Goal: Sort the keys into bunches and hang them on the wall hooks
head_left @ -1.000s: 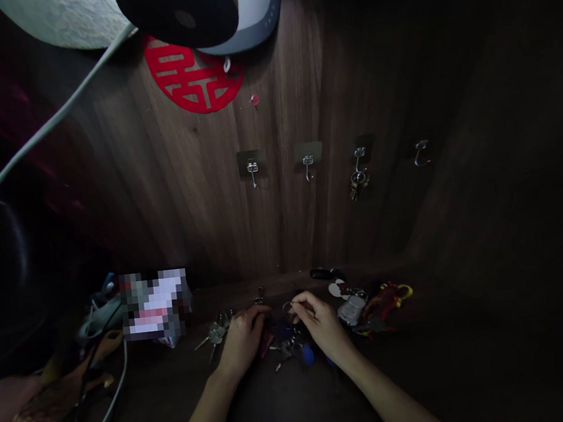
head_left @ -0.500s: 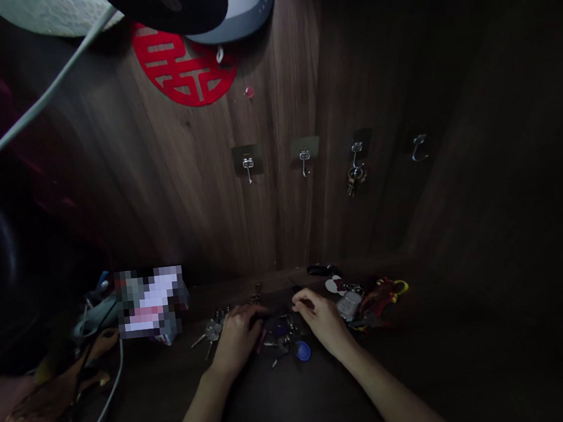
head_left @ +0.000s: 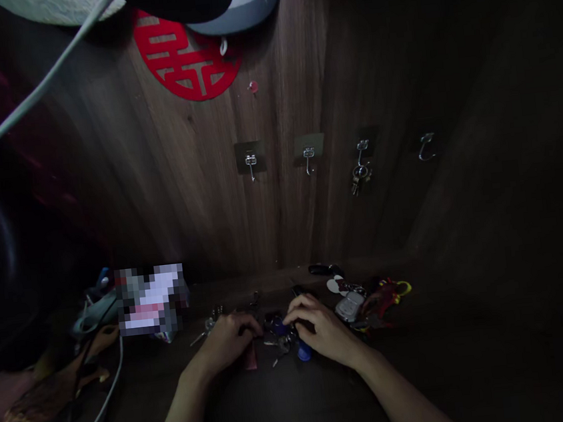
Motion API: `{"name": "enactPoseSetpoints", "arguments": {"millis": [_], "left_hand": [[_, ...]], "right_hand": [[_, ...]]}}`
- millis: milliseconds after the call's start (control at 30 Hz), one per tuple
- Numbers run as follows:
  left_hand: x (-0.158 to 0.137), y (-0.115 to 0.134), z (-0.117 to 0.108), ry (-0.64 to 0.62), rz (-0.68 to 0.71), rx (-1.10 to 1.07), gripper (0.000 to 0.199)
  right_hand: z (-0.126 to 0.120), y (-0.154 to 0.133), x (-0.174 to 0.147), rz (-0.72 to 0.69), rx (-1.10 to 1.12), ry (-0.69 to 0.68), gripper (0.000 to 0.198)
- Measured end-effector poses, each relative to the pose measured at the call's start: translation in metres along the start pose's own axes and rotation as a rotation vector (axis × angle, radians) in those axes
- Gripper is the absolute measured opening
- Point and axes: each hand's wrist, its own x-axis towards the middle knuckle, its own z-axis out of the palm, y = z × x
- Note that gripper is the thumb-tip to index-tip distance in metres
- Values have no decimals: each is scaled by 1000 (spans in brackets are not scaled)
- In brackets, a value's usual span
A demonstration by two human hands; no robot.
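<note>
Two bare hands are down at a dark shelf (head_left: 262, 408), a bunch of keys (head_left: 284, 346) lying between them. With that bunch as the dial's centre, the left hand (head_left: 227, 337) sits at about nine o'clock, fingers bent over a red tag (head_left: 250, 357); from where I stand I cannot tell whether they are clamped on it. The right hand (head_left: 320, 326) comes in between two and three, fingertips at the bunch beside a blue tag (head_left: 304, 351); whether they pinch anything I cannot tell either. Loose keys (head_left: 207, 327) peek out past the left hand at ten, near a blurred box (head_left: 153, 305). A grey fob (head_left: 350, 306) lies at two, a black fob (head_left: 324, 269) at one. On the wall (head_left: 293, 223), more keys (head_left: 359, 181) hang from a hook (head_left: 362, 150) towards one.
</note>
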Motion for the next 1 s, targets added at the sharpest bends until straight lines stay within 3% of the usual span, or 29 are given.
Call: {"name": "enactPoseSetpoints", "arguments": {"millis": [233, 400, 600, 767, 1000], "left_hand": [[3, 6, 5, 22, 116, 99, 32], [3, 20, 21, 14, 224, 180, 14], [4, 23, 34, 24, 210, 196, 6], [6, 16, 29, 22, 212, 119, 19], [8, 10, 25, 77, 156, 106, 21]], "right_hand": [[1, 0, 0, 14, -81, -84, 20], [1, -1, 1, 56, -77, -108, 19], [-1, -1, 1, 97, -56, -110, 19], [-1, 4, 1, 86, -45, -99, 24], [-5, 7, 0, 104, -84, -113, 23]]}}
